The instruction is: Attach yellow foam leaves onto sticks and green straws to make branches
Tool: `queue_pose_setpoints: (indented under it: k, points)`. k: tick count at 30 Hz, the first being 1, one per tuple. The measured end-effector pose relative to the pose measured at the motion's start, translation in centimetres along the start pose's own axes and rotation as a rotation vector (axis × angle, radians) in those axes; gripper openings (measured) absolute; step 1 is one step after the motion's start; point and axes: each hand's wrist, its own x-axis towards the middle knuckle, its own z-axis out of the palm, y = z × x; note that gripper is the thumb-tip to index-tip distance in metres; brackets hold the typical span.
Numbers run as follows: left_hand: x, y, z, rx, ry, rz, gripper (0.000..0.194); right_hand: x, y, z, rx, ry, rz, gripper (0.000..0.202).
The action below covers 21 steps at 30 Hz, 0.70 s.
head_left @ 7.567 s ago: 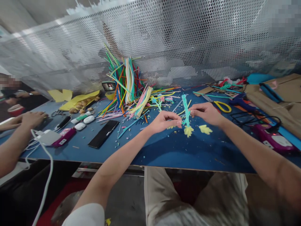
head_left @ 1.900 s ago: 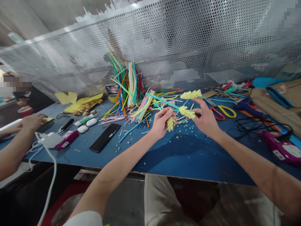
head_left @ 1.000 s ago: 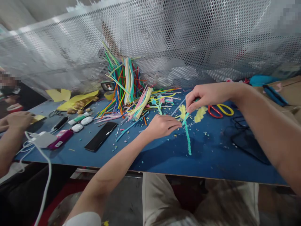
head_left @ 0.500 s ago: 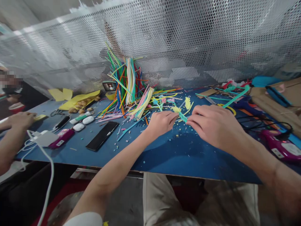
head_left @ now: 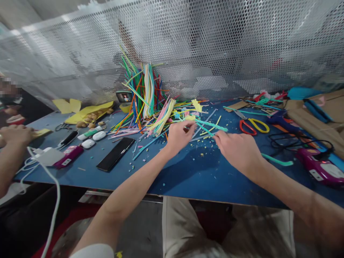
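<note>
Above the blue table [head_left: 204,179], my left hand [head_left: 180,135] pinches the near ends of teal pipe cleaners [head_left: 212,125] beside a yellow fuzzy piece [head_left: 197,105]. My right hand [head_left: 238,148] is closed on one teal strand, which stretches between the two hands. Another teal strand passes just above my right fingertips. Small cut bits lie scattered on the table below. Behind my left hand lies a bundle of pink and yellow pipe cleaners [head_left: 163,116].
Red-and-yellow scissors [head_left: 252,126] lie at right, near a purple power strip [head_left: 322,166]. A black phone [head_left: 116,154], white cables and yellow felt [head_left: 90,113] are at left. Another person's hand [head_left: 18,134] rests at far left. Upright pipe cleaners [head_left: 147,91] stand by the mesh panel.
My left hand shifted slightly left and my right hand moved right and down. The teal strands between them are now spread apart, and the scissors are uncovered.
</note>
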Motion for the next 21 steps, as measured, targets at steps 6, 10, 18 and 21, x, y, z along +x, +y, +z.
queue_pose_setpoints:
  k: [6, 10, 18, 21]
  points:
    - [-0.2, 0.6, 0.9, -0.745, -0.066, -0.462, 0.029, 2.5, 2.0, 1.6, 0.18, -0.072, 0.044, 0.021]
    - [-0.7, 1.4, 1.7, -1.015, -0.068, -0.605, 0.03, 3.6, 3.1, 2.2, 0.654, -0.17, 0.054, 0.025]
    - [-1.4, 1.9, 1.3, -1.007, -0.219, -0.527, 0.031, 3.0, 2.2, 3.8, 1.254, -0.282, 0.114, 0.025]
    - [-1.6, 1.3, 0.9, -0.997, -0.424, -0.48, 0.035, 3.1, 3.1, 4.5, 1.272, -0.228, 0.09, 0.016]
